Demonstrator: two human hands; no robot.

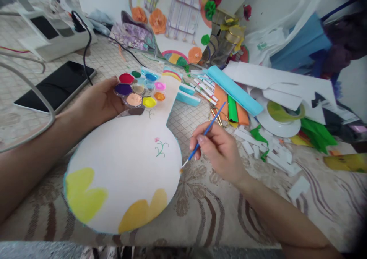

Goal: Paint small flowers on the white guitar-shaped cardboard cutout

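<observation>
My left hand (107, 98) grips the left side of a paint palette (139, 89), whose round wells hold red, purple, peach, yellow, orange, pink, green and blue paint. Between the fingers of my right hand (215, 148) is a slim blue paintbrush (207, 131), its orange-tinted tip at the right edge of a white guitar-shaped board (123, 152). Yellow petal shapes (86, 194) are painted at the board's lower left, and orange-yellow ones (145, 209) along its bottom. A small pink flower with green stems (161, 147) is drawn near the right. The palette covers part of the board's neck.
A black tablet (54, 86) and a white power strip (53, 33) with cables lie at the left. Markers (205, 89), rolled crepe paper (235, 91), a tape roll (285, 110) and white paper scraps (275, 156) crowd the right. A decorated round board (183, 29) stands behind.
</observation>
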